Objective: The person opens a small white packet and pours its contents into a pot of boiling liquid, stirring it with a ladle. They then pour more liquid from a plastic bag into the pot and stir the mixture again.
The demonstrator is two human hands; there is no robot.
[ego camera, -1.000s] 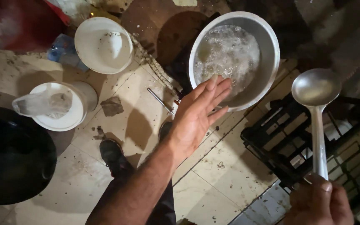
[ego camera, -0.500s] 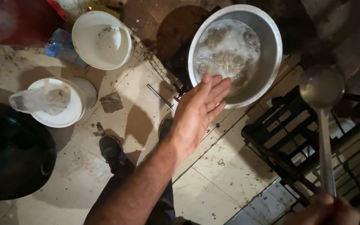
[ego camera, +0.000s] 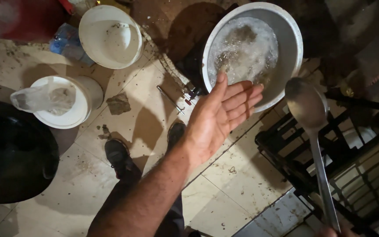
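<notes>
My left hand (ego camera: 218, 117) is stretched out palm up, fingers together and pointing at the rim of a large metal bowl (ego camera: 291, 44) that holds foamy whitish liquid. The palm holds nothing. A long metal ladle (ego camera: 308, 109) stands to the right, its bowl beside the metal bowl's lower right rim. Only the tip of my right hand (ego camera: 330, 231) shows at the bottom edge, gripping the ladle's handle. My two shoes are on the tiled floor below the arm.
A white bucket (ego camera: 109, 36) stands at the top left, with a blue plastic bottle beside it. A white lidded tub (ego camera: 62, 102) carries a clear plastic bag. A large black pan (ego camera: 14, 158) sits at the left edge. A dark metal rack (ego camera: 330, 166) fills the right.
My left hand has turned from palm down to palm up. The ladle has swung left and closer to the bowl, and my right hand has slipped mostly out of view.
</notes>
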